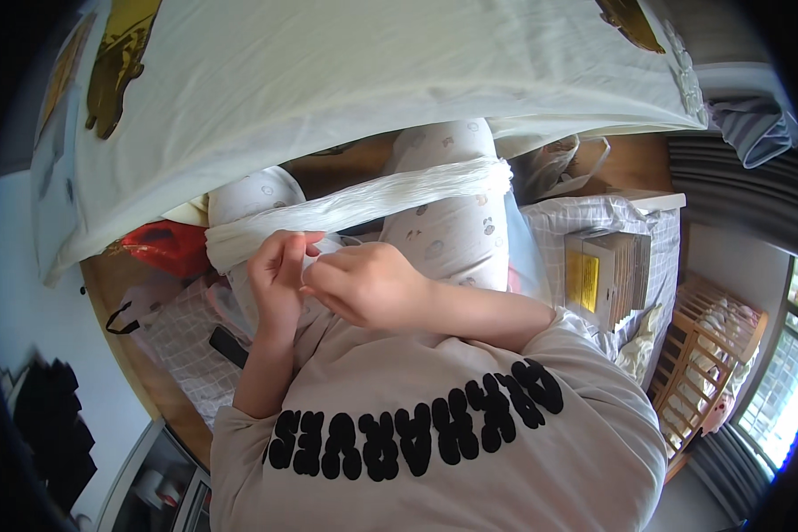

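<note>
A hank of white thread (372, 202) is stretched around my two raised knees, which are in pale printed trousers (434, 235). Just on my side of it, both hands meet in front of my chest. My left hand (277, 273) is closed, thumb and fingers pinched together. Against its fingertips sits my right hand (361, 282), curled into a loose fist. A small white bit that looks like thread (309, 263) shows between them, mostly hidden by the fingers. A faint white strand appears behind the right hand, near the hank.
A cream cloth (346, 62) hangs over a surface ahead. To the right, a box of upright cards or boards (607, 270) stands on a checked cloth (576, 217), near a wooden crib (709, 355). Left lie a red bag (164, 248) and a dark phone-like object (229, 347).
</note>
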Tool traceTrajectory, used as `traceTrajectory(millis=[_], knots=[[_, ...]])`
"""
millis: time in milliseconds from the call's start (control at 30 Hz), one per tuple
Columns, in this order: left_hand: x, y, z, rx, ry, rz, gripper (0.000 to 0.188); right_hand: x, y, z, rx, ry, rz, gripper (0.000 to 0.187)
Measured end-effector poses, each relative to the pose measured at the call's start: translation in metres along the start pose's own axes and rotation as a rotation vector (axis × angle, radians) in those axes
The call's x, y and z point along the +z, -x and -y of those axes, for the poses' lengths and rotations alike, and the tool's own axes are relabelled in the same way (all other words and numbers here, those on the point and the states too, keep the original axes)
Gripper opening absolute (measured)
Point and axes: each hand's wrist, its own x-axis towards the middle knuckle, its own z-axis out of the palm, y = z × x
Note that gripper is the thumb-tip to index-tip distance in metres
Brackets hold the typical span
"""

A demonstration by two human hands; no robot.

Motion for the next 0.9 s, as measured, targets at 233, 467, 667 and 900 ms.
traceTrajectory(millis=[233, 467, 667, 900], knots=[[-0.006, -0.001, -0.001, -0.134, 0.677, 0.084, 0.03, 0.002, 0.001, -0.011, 0.092, 0.11, -0.008, 0.016], [-0.01, -0.009, -0.003, 0.522, -0.749, 0.114, 0.04, -0.011, 0.002, -0.005, 0.289, -0.485, 0.002, 0.024], [-0.008, 0.016, -0.024, 0.001, 0.637, 0.13, 0.054, -0.006, 0.01, -0.002, 0.336, -0.575, 0.111, 0.023], [-0.035, 0.005, -0.025, 0.585, -0.639, 0.269, 0.053, -0.009, 0.009, 0.0, 0.307, -0.795, 0.059, 0.023]])
